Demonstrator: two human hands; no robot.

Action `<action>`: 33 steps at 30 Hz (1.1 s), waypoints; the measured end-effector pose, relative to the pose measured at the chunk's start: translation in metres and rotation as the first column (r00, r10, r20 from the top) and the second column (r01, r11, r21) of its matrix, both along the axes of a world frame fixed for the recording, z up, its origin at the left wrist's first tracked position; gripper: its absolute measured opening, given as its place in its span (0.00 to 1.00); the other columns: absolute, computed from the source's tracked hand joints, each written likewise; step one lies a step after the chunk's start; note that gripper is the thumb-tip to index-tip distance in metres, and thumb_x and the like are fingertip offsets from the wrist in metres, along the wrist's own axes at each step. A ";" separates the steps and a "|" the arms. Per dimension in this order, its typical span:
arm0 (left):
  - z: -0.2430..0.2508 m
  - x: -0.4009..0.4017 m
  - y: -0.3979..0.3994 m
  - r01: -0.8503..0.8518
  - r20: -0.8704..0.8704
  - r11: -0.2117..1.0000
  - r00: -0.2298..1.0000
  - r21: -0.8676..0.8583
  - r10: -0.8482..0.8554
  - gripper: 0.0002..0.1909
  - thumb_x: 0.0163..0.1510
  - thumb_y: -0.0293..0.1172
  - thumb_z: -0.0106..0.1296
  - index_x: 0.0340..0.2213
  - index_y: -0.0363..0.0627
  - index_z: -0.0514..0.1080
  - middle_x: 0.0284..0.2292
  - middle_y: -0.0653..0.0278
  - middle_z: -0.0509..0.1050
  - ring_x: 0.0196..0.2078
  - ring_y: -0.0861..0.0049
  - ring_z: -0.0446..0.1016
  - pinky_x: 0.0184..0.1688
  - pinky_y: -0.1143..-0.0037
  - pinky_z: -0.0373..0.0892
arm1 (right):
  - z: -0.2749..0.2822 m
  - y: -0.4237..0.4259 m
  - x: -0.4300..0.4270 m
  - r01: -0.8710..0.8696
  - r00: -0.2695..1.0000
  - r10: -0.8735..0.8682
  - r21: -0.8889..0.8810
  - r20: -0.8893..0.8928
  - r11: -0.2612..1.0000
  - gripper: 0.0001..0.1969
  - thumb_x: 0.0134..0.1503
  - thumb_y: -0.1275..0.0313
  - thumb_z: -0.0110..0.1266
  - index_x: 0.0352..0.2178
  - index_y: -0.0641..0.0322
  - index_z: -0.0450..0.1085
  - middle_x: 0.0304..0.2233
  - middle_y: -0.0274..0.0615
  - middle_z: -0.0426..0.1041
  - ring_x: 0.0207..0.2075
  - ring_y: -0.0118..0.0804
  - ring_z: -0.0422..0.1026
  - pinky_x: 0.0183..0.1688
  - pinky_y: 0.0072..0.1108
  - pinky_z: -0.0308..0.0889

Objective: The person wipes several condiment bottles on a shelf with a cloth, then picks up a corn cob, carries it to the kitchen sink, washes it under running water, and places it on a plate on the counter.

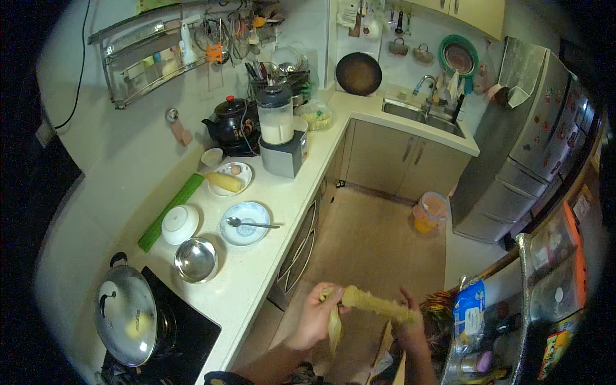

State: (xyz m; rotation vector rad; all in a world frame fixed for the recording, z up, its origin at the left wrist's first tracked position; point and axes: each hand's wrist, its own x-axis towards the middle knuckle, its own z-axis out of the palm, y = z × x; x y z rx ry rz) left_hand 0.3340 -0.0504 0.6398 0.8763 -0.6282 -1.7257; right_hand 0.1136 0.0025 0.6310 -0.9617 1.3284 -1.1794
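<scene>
A pale yellow corn cob (373, 303) with a rough surface is held up over the floor, in front of the counter. My left hand (310, 317) grips its husk end, and a pale strip of husk (335, 332) hangs down below the fingers. At the cob's far tip is my right hand (409, 327), blurred, some fingers raised and apart. The tip lies against this hand; whether the fingers close around it cannot be made out.
The counter (245, 298) runs along my left, bearing a lidded wok (127, 315), steel bowl (196, 260), upturned white bowl (180, 224), plate with spoon (245, 236), corn plate (246, 168) and blender (281, 154). A lined bin (429, 211) stands ahead; a packed rack (522, 288) is at right.
</scene>
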 end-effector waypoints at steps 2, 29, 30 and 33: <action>0.020 0.001 -0.022 0.026 -0.033 0.998 0.999 0.056 -0.025 0.06 0.56 0.30 0.45 0.34 0.42 0.66 0.34 0.62 0.72 0.34 0.76 0.73 0.35 0.75 0.73 | 0.018 -0.024 0.001 0.038 0.995 -0.046 -0.088 -0.084 0.995 0.30 0.48 0.62 0.58 0.51 0.63 0.57 0.46 0.41 0.63 0.41 0.34 0.66 0.42 0.25 0.66; 0.250 -0.129 -0.233 0.552 0.274 0.571 0.821 -0.608 -0.501 0.07 0.48 0.21 0.52 0.32 0.37 0.72 0.22 0.56 0.72 0.18 0.76 0.69 0.14 0.81 0.64 | 0.176 -0.365 -0.159 -0.100 0.634 0.766 -0.973 0.100 0.210 0.09 0.52 0.64 0.52 0.30 0.54 0.62 0.17 0.39 0.67 0.21 0.40 0.68 0.47 0.50 0.53; 0.253 -0.146 -0.242 0.587 0.138 0.503 0.726 -0.634 -0.674 0.08 0.49 0.20 0.50 0.35 0.34 0.71 0.21 0.56 0.72 0.14 0.78 0.67 0.11 0.82 0.61 | 0.196 -0.361 -0.177 -0.128 0.672 0.739 -0.975 0.048 0.180 0.06 0.54 0.66 0.50 0.29 0.53 0.62 0.16 0.37 0.67 0.19 0.38 0.67 0.49 0.49 0.51; 0.235 -0.167 -0.273 -0.047 -0.057 0.086 0.992 -0.995 -0.110 0.10 0.48 0.19 0.51 0.35 0.29 0.70 0.22 0.53 0.71 0.11 0.83 0.61 0.08 0.84 0.58 | 0.217 -0.379 -0.178 -0.232 0.792 0.594 -0.969 -0.141 0.080 0.07 0.56 0.69 0.46 0.38 0.52 0.65 0.23 0.35 0.67 0.20 0.31 0.66 0.44 0.43 0.60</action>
